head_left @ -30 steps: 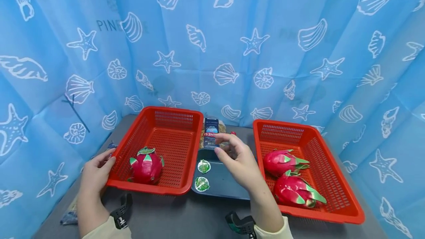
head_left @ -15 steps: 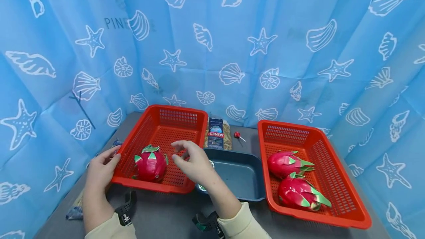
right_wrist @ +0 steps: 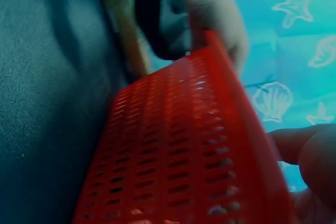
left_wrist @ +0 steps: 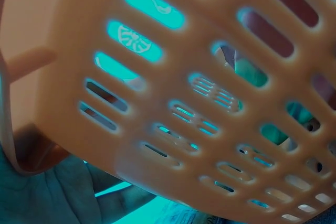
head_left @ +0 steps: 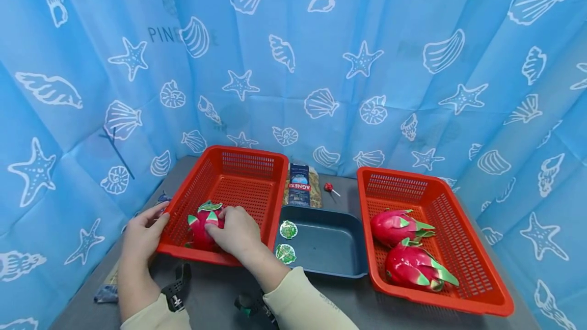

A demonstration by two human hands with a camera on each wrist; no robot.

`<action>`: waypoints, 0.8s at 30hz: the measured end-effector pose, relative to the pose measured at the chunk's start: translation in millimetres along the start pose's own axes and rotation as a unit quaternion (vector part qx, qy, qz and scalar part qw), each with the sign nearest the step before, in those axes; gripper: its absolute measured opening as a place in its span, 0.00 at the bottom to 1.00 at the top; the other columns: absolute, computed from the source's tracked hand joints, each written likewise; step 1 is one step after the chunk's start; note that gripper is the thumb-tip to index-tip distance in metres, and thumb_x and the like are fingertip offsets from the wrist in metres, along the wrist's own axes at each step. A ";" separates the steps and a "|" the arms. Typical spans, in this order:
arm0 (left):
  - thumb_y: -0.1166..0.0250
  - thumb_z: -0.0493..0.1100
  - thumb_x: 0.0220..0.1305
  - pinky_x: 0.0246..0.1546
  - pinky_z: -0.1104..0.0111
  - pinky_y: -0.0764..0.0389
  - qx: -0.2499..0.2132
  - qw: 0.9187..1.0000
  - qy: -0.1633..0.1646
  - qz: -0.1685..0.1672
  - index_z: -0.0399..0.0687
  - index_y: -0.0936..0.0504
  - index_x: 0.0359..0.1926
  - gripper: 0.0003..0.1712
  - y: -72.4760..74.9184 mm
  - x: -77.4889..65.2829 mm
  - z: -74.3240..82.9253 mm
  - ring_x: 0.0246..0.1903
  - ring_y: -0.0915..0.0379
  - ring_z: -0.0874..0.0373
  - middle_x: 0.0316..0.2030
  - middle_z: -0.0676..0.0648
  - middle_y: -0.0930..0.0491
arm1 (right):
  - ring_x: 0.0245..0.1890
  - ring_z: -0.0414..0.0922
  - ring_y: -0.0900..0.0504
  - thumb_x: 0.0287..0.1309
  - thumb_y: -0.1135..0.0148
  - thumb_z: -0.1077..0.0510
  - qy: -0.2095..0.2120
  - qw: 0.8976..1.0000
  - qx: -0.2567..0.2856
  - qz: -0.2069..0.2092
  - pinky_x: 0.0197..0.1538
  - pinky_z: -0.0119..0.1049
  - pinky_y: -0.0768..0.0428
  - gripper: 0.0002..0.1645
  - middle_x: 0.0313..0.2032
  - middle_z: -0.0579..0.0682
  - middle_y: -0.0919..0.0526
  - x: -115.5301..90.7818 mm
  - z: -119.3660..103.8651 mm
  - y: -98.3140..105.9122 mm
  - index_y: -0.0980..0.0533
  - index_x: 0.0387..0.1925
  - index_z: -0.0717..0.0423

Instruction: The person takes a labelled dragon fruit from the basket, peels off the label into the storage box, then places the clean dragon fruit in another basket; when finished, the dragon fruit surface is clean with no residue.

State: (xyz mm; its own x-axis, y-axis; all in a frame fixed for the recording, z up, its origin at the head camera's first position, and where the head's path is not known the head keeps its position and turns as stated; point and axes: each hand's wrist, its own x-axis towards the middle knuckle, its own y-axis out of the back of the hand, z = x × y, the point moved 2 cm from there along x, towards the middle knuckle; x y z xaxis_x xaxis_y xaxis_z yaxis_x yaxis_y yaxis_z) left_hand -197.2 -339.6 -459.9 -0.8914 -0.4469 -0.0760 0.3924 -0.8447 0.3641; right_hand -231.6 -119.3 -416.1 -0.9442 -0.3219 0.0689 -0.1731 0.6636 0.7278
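Note:
In the head view a pink dragon fruit (head_left: pixel 199 228) with green tips lies at the near left of the left red basket (head_left: pixel 243 187). Over its right side my right hand (head_left: pixel 238 233) grips it, thumb in front and fingers farther back. My left hand (head_left: pixel 141 233) holds the basket's left rim. Perforated basket wall (left_wrist: pixel 157 129) fills most of the left wrist view, with left palm and fingers at the lower left. In the right wrist view, fingertips (right_wrist: pixel 320 156) of the right hand show beyond the rim; the fruit is hidden there.
Right of the basket stands a dark blue tray (head_left: pixel 325 243) with two green round stickers. Behind it lie an Agnesi pasta bag (head_left: pixel 300 187) and a red lollipop (head_left: pixel 328 187). A second red basket (head_left: pixel 458 218) holds two dragon fruits (head_left: pixel 415 266). Another bag (head_left: pixel 107 289) lies at left.
My right hand has swung left from above the blue tray, across the left basket, down onto the dragon fruit, and now grips it. My left hand stays at the basket's rim.

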 end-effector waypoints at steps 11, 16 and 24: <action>0.45 0.52 0.78 0.45 0.56 0.14 0.020 1.000 -0.018 0.001 0.49 0.32 0.76 0.30 2.5 2.7 4.0 0.54 0.23 0.37 0.61 0.32 0.27 | 0.26 0.36 0.23 0.43 0.20 0.38 -0.030 0.998 -0.041 0.045 0.30 0.33 0.20 0.29 0.28 0.38 0.20 9.2 -7.6 -12.8 0.22 0.40 0.49; 0.45 0.52 0.78 0.44 0.55 0.14 0.024 0.999 -0.025 0.006 0.48 0.31 0.75 0.30 0.9 4.9 4.4 0.53 0.22 0.38 0.60 0.32 0.26 | 0.26 0.36 0.24 0.45 0.21 0.38 -0.046 0.997 -0.032 0.049 0.30 0.33 0.21 0.26 0.26 0.39 0.20 13.7 -1.2 -8.3 0.21 0.36 0.51; 0.45 0.52 0.78 0.45 0.54 0.15 0.016 0.999 -0.028 0.008 0.47 0.31 0.75 0.30 2.9 3.9 0.3 0.53 0.22 0.38 0.60 0.32 0.26 | 0.28 0.37 0.23 0.47 0.21 0.43 -0.045 0.998 0.047 0.016 0.29 0.31 0.21 0.22 0.25 0.38 0.22 12.4 10.4 7.1 0.25 0.29 0.49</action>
State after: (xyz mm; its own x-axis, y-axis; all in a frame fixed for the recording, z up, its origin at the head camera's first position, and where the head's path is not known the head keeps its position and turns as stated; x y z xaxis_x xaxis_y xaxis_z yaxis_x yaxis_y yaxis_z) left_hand -199.6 -343.7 -458.9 -0.8968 -0.4421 -0.0176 0.4000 -0.8270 0.3952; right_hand -247.4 -111.6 -417.2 -0.9705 -0.2398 0.0263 -0.1637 0.7348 0.6583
